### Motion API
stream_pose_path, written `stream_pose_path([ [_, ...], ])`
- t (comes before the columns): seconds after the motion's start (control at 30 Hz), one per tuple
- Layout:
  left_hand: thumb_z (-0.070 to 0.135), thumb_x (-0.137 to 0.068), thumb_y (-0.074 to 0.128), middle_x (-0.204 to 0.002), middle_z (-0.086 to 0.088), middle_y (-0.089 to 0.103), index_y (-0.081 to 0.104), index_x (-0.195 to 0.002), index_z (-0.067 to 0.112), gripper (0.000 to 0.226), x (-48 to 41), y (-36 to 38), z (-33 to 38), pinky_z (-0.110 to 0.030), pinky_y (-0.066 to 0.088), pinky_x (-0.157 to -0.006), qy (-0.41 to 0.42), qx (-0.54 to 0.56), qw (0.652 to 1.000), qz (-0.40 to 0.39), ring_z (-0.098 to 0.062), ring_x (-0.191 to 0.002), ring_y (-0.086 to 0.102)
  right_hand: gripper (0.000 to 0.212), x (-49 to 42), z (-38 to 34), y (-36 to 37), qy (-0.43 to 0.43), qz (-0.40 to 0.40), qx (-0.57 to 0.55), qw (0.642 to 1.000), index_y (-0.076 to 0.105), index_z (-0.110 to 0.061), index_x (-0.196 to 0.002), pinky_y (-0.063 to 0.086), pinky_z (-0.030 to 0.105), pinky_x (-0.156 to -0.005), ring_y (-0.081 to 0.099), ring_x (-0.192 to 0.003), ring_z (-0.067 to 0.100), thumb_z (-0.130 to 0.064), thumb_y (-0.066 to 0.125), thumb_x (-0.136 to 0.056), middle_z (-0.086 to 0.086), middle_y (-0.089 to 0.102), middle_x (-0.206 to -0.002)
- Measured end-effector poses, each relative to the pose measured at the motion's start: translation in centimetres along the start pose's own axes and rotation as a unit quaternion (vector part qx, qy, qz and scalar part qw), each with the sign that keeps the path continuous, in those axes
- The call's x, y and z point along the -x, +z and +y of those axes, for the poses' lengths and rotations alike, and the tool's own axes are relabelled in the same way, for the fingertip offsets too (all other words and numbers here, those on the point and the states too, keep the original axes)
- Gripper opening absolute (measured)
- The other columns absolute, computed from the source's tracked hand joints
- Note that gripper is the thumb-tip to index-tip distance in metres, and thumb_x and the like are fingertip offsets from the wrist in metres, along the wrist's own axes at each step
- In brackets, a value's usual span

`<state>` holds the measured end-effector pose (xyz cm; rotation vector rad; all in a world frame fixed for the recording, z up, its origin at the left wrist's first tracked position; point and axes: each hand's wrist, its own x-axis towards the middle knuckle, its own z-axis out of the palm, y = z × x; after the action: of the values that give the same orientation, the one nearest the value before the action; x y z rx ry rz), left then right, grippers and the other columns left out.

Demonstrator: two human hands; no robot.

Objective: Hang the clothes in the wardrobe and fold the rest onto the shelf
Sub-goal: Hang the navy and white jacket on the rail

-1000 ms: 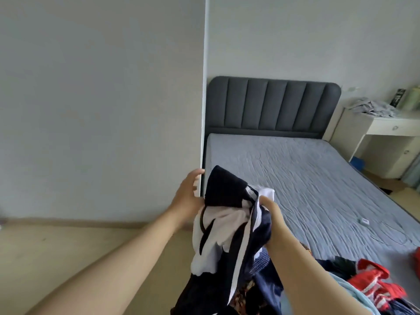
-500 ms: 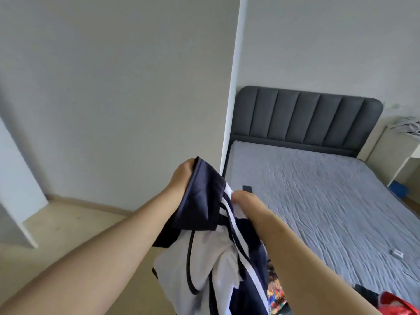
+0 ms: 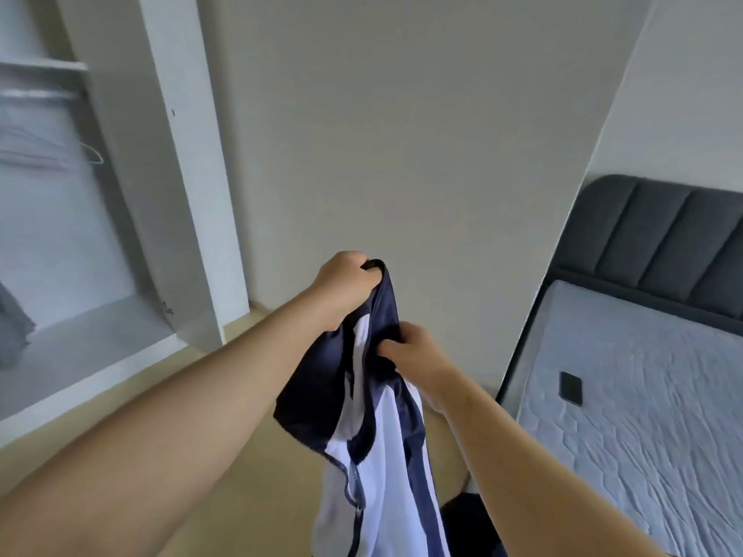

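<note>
One jacket, now nearer wardrobe

Reaching forward with both bare forearms; gripping the top edge of a navy-and-white zip-up fabric jacket in the higher left hand, fingers curled tight; pinching the same dark cloth just below with the right hand.

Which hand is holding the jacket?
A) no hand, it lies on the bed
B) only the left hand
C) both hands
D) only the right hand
C: the left hand grips the jacket at its top edge, and the right hand pinches the cloth just below it.
</note>
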<state>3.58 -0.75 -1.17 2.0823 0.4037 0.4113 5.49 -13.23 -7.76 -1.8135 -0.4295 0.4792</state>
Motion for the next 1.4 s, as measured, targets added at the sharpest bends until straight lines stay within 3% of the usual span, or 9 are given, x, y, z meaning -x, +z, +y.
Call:
stream_pose_path([
  [0.13, 0.024, -0.074, 0.069, -0.071, 0.005, 0.055, 0.057, -0.08, 0.014, 0.017, -0.8, -6.2, -3.5, -0.024, 0.038, -0.06, 0.036, -0.006, 0.999, -0.024, -0.014, -0.066, 0.05, 0.018, -3.2, -1.7, 3.7, -0.013, 0.075, 0.015, 0.997, 0.055, -0.005, -0.079, 0.031, 0.029, -0.059, 0.039, -0.066, 0.02, -0.005, 0.037, -0.085, 0.007, 0.046, -0.069],
  [0.27, 0.044, -0.066, 0.074, -0.081, 0.014, 0.048, 0.046, -0.093, 0.028, 0.042, -1.7, -12.8, -9.0, -0.023, 0.035, -0.056, 0.097, -0.336, 0.935, -0.055, -0.011, -0.077, 0.05, 0.026, -6.5, -5.3, 9.2, -0.044, 0.066, -0.05, 0.996, 0.056, -0.009, -0.077, 0.038, 0.024, -0.057, 0.045, -0.065, 0.018, -0.006, 0.033, -0.09, 0.004, 0.051, -0.071],
  [0.4, 0.029, -0.087, 0.054, -0.07, 0.009, 0.038, 0.053, -0.089, 0.021, 0.008, -3.5, -19.0, -15.7, -0.026, 0.033, -0.057, 0.036, -0.45, 0.89, 0.058, -0.02, -0.076, 0.051, 0.029, -9.5, -9.5, 16.5, -0.065, 0.029, -0.087, 0.994, 0.053, -0.013, -0.071, 0.038, 0.02, -0.049, 0.044, -0.06, 0.013, -0.007, 0.033, -0.09, 0.0, 0.05, -0.067],
  [0.57, 0.019, -0.087, 0.047, -0.073, 0.005, 0.053, 0.053, -0.075, 0.029, 0.017, -4.4, -26.6, -23.8, -0.025, 0.035, -0.055, -0.131, -0.351, 0.919, 0.122, -0.021, -0.073, 0.056, 0.032, -13.2, -12.9, 23.4, -0.057, 0.029, -0.153, 0.986, 0.059, -0.017, -0.074, 0.041, 0.021, -0.052, 0.051, -0.063, 0.013, -0.008, 0.032, -0.088, -0.001, 0.058, -0.072],
  [0.73, 0.01, -0.089, 0.049, -0.097, -0.013, 0.062, 0.059, -0.099, 0.009, 0.014, -6.4, -33.5, -29.7, -0.027, 0.04, -0.067, -0.251, -0.13, 0.941, 0.184, -0.027, -0.086, 0.056, 0.029, -17.1, -15.0, 30.7, -0.062, 0.014, -0.183, 0.981, 0.06, -0.013, -0.076, 0.039, 0.013, -0.039, 0.049, -0.056, 0.012, -0.008, 0.033, -0.087, -0.001, 0.055, -0.065],
  [0.87, 0.018, -0.093, 0.054, -0.11, -0.019, 0.06, 0.057, -0.116, -0.002, 0.031, -7.8, -37.5, -32.1, -0.037, 0.046, -0.086, -0.332, 0.138, 0.896, 0.261, -0.03, -0.095, 0.057, 0.024, -20.8, -15.5, 35.2, -0.055, -0.019, -0.168, 0.984, 0.057, -0.005, -0.086, 0.033, 0.022, -0.051, 0.038, -0.057, 0.015, -0.008, 0.033, -0.086, 0.002, 0.045, -0.067],
  [1.0, 0.02, -0.093, 0.055, -0.081, -0.01, 0.056, 0.056, -0.104, 0.002, 0.021, -10.2, -41.5, -33.0, -0.034, 0.046, -0.07, -0.337, 0.264, 0.842, 0.327, -0.023, -0.07, 0.054, 0.023, -25.8, -16.5, 40.1, -0.07, -0.045, -0.149, 0.985, 0.058, -0.004, -0.085, 0.037, 0.027, -0.059, 0.043, -0.064, 0.017, -0.008, 0.036, -0.087, 0.002, 0.05, -0.073],
  [1.2, 0.011, -0.081, 0.068, -0.071, -0.009, 0.064, 0.062, -0.08, 0.006, 0.008, -15.3, -48.3, -34.1, -0.027, 0.046, -0.051, -0.304, 0.278, 0.843, 0.346, -0.022, -0.061, 0.06, 0.02, -35.1, -18.0, 47.2, -0.055, -0.083, -0.137, 0.986, 0.052, -0.012, -0.075, 0.036, 0.027, -0.058, 0.043, -0.063, 0.017, -0.008, 0.036, -0.088, 0.002, 0.047, -0.07],
  [1.4, 0.021, -0.089, 0.06, -0.085, -0.01, 0.063, 0.06, -0.086, 0.013, 0.008, -23.8, -54.8, -36.8, -0.035, 0.05, -0.073, -0.231, 0.147, 0.85, 0.45, -0.025, -0.079, 0.061, 0.018, -44.8, -20.5, 54.4, -0.063, -0.166, -0.082, 0.981, 0.046, -0.008, -0.07, 0.033, 0.027, -0.056, 0.039, -0.06, 0.018, -0.004, 0.037, -0.085, 0.005, 0.042, -0.066],
])
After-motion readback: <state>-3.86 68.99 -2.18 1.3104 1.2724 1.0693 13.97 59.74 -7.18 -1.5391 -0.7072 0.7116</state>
